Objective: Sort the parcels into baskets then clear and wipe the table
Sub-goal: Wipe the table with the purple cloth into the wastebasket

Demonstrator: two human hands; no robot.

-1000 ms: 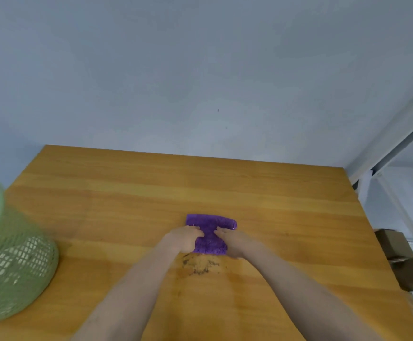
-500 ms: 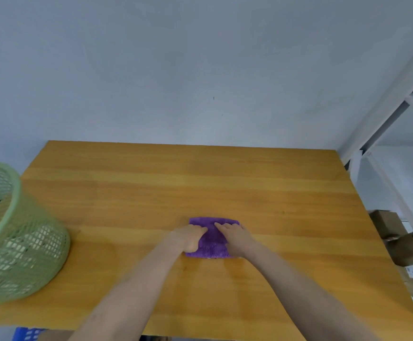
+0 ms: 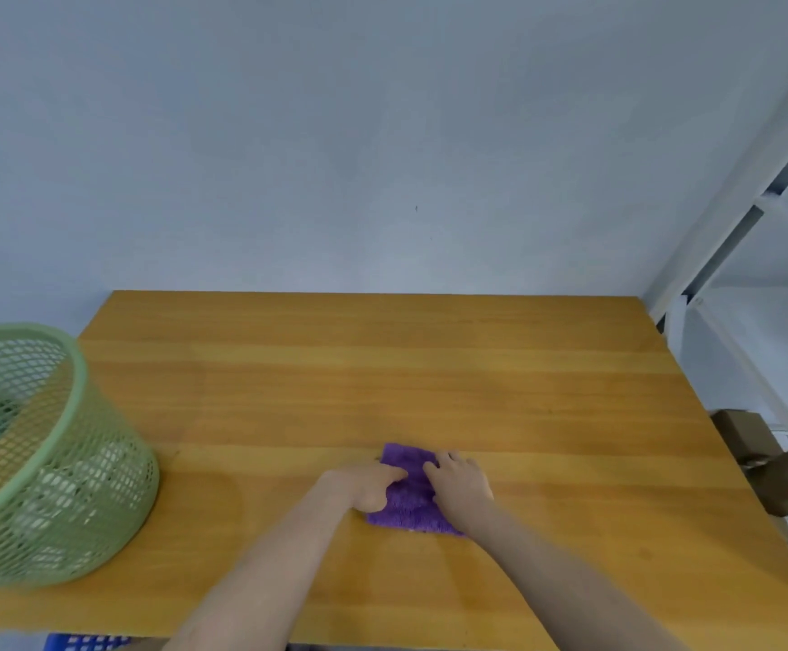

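The wooden table stretched away from both hands with no parcels visible on it, so the sorting and clearing looked finished and the wiping was the step in hand. The next move probably called for steady downward pressure while sliding the cloth outward from the hands across the unwiped boards, far side and corners included.

Well off to the left of the left hand stood a green mesh basket; pale shapes showed through its lattice low down, likely parcels, though too blurred to be sure. Far to the right of the right hand, past the table's edge and lower, sat brown cardboard boxes, apparently closed. A blue crate peeked out below the table edge, near the left forearm; its contents were hidden.

The purple cloth lay flat beneath both hands. The right hand pressed on it, fingers spread. The left hand laid its forefinger across it; whether its other fingers pinched the edge I could not tell.
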